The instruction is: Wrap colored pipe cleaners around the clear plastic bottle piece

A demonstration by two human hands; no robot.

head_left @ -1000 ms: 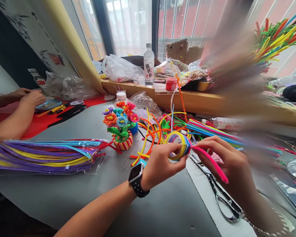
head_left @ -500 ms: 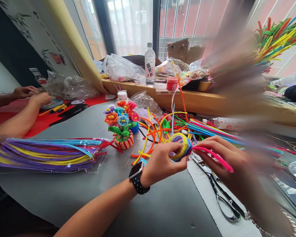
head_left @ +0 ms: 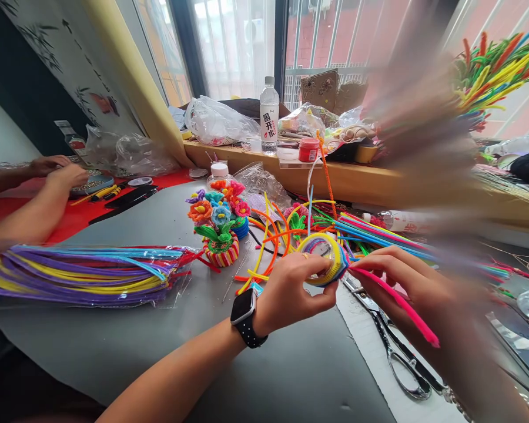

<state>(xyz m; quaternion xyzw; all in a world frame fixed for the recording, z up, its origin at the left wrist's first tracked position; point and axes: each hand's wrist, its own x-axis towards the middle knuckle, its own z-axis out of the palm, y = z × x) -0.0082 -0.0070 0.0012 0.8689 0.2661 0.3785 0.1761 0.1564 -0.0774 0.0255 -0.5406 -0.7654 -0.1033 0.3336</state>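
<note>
Gripping yellow-and-blue ring in L hand, w/ thumb & fingers closed on its near side, up over grey table. Pinching pink pipe cleaner btwn fingertips of R hand, at ring's R edge, w/ scissors lying below R hand & striped flower pot on table, L of ring.

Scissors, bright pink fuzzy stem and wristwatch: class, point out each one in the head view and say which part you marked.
Scissors (head_left: 379, 320): head view, on the dark shanks just below the blades.
Bright pink fuzzy stem (head_left: 401, 300): head view, midway along its length.
Wristwatch (head_left: 243, 306): head view, on its dark screen.
</note>
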